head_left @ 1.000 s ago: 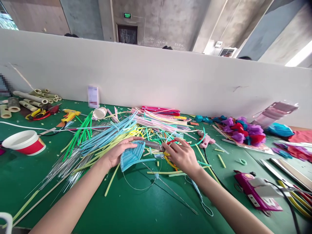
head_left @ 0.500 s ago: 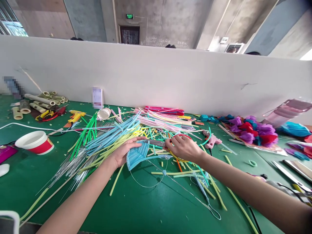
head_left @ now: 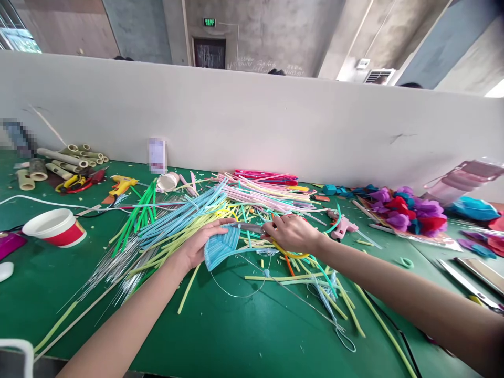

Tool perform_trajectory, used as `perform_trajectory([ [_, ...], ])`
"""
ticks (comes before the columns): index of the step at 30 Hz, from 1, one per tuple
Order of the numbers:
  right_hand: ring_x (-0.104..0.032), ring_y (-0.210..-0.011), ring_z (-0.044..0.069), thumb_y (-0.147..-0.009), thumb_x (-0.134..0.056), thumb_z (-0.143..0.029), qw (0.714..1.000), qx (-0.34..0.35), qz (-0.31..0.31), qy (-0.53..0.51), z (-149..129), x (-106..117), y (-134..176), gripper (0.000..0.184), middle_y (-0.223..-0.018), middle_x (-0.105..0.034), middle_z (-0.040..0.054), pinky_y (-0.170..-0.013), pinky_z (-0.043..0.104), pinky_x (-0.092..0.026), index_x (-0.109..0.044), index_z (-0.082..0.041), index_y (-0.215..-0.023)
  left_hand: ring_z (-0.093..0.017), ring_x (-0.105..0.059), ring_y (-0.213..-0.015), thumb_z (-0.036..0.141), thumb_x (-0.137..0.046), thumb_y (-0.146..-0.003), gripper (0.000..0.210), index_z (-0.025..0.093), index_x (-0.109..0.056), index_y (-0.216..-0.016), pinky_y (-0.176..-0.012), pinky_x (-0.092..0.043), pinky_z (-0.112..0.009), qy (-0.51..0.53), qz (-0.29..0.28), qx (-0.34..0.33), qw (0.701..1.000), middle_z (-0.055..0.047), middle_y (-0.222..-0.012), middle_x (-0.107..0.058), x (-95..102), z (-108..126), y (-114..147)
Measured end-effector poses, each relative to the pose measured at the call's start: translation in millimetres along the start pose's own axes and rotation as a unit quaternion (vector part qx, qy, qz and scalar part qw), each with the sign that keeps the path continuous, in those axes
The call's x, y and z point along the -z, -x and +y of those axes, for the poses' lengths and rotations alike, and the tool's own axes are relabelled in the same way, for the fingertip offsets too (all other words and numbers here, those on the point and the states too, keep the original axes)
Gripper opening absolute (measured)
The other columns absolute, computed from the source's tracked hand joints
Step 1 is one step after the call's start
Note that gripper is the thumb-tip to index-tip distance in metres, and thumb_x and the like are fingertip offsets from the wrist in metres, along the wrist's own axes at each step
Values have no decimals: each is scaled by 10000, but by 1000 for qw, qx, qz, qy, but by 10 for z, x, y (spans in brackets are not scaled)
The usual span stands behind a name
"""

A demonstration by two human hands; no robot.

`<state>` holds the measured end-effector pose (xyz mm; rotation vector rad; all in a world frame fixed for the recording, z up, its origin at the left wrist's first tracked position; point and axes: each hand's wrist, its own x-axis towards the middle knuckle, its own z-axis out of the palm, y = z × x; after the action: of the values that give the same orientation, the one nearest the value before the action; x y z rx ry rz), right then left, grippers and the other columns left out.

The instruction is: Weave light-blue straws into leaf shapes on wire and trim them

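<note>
Above the green table (head_left: 236,341), I watch scissors (head_left: 251,227) at a blue ribbed piece (head_left: 220,251).
The left hand (head_left: 197,242) pinches the piece near its upper edge, in front of the blue strips (head_left: 185,211); the right hand (head_left: 293,233) wraps the scissors' handles, blades reaching that edge. Whether they touch it, I cannot tell.
</note>
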<state>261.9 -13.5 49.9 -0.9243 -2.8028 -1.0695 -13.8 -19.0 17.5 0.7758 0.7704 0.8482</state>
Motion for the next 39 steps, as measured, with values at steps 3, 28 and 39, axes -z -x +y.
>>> perform_trajectory([
  [3, -490, -493, 135, -1050, -297, -366, 1000, -8, -7, -20, 14, 18, 10, 425, -639, -646, 70, -520, 312, -161, -618, -130, -899, -180, -712, -785, 127, -678, -809, 251, 130, -722, -1056, -756, -559, -269, 19, 17, 30, 999, -101, -953, -762, -1, -19, -20],
  [28, -663, -807, 273, -912, -520, -576, 904, -353, 83, -228, -102, 601, 344, 478, -924, -679, 118, -647, 341, -475, -484, -170, -1164, -190, -739, -920, 175, -435, -990, 311, 106, -598, -1246, -891, -593, -358, 210, 98, -76, 970, -107, -1034, -757, 62, 160, -65],
  [39, -667, -751, 225, -908, -576, -415, 925, -266, 22, -269, -921, 225, 168, 268, -881, -687, 63, -618, 293, -445, -538, -184, -1039, -215, -720, -1014, 200, -430, -998, 383, 89, -549, -1344, -935, -577, -344, 238, 47, -97, 965, -132, -1117, -741, 22, 175, -8],
])
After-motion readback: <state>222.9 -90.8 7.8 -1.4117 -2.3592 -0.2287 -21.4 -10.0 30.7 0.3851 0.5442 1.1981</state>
